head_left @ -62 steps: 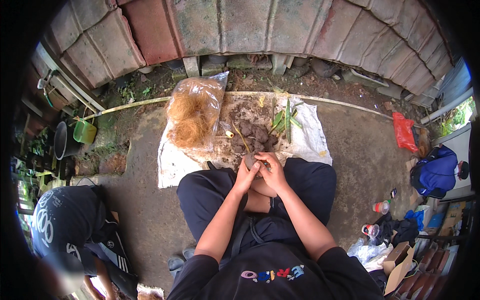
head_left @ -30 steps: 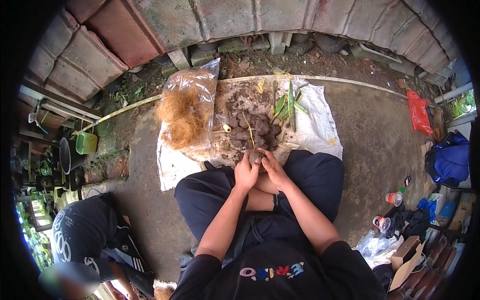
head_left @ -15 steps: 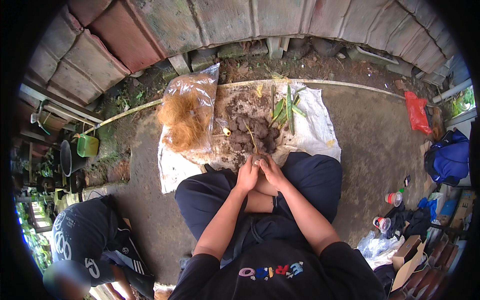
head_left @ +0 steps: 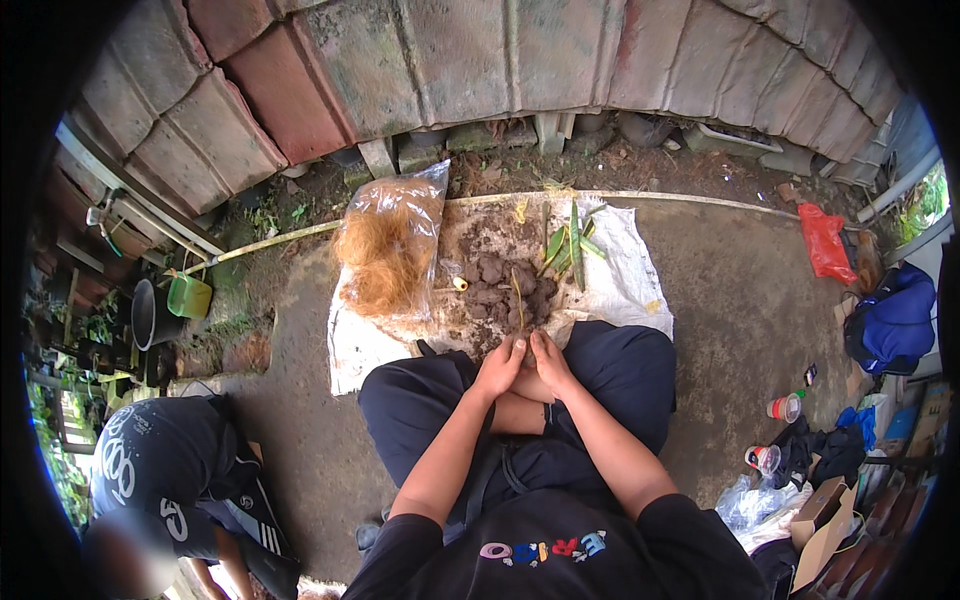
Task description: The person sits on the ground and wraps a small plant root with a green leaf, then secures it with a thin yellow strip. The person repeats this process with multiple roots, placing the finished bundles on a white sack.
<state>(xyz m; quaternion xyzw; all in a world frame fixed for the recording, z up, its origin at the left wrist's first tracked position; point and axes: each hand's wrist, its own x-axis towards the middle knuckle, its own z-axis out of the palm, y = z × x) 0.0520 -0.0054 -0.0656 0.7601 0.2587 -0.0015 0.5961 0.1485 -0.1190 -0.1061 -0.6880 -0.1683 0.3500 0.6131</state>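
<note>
My left hand (head_left: 498, 370) and my right hand (head_left: 550, 366) meet over my crossed legs, cupped with thumbs side by side. Between them is a clump of mud, mostly hidden by the fingers. A thin yellowish stem (head_left: 518, 298) sticks up from the hands and overlaps the mud pile in view. Just beyond lies a heap of dark wet mud (head_left: 488, 284) on a white sack (head_left: 640, 265). Left of the heap rests a small yellow-ended object (head_left: 460, 284), perhaps a handle. Long green leaves (head_left: 576, 248) lie to its right.
A clear plastic bag of brown fibre (head_left: 385, 250) covers the sack's left side. Roof tiles (head_left: 460, 65) overhang the far side. At lower left a person (head_left: 165, 465) bends down. Cups (head_left: 785, 407), an open cardboard box (head_left: 822, 520) and a blue bag (head_left: 893, 318) stand right.
My hands have shifted slightly, with the thumbs now more upright and the clump less visible between them. The whole view has moved a little. The mud heap and leaves stay in place.
</note>
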